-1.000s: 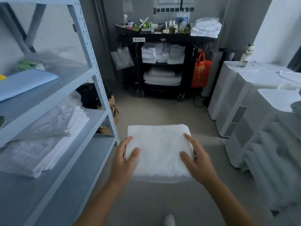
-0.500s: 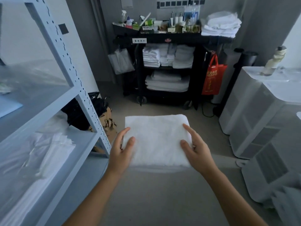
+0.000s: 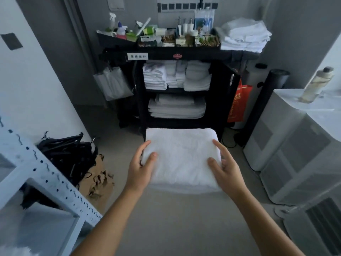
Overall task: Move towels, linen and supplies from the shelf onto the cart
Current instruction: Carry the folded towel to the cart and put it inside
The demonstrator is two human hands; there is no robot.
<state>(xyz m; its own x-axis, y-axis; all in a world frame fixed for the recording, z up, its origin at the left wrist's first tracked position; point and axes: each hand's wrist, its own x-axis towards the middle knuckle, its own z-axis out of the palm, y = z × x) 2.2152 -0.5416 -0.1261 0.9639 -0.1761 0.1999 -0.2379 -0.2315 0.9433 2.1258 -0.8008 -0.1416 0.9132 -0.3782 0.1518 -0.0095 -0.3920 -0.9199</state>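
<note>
The black cart (image 3: 201,56) stood ahead of me, white linen (image 3: 177,106) stacked on its inner shelves, and the metal shelf (image 3: 47,179) sat at my lower left. I held the folded towel (image 3: 181,156) in the air before the cart's base, left grip (image 3: 140,172) and right grip (image 3: 227,172) each clasping a side edge, thumbs on top.

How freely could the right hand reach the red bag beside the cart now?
Probably not yet: the right hand and left hand both hold the folded towel, and the red bag hangs farther off beside the cart.
</note>
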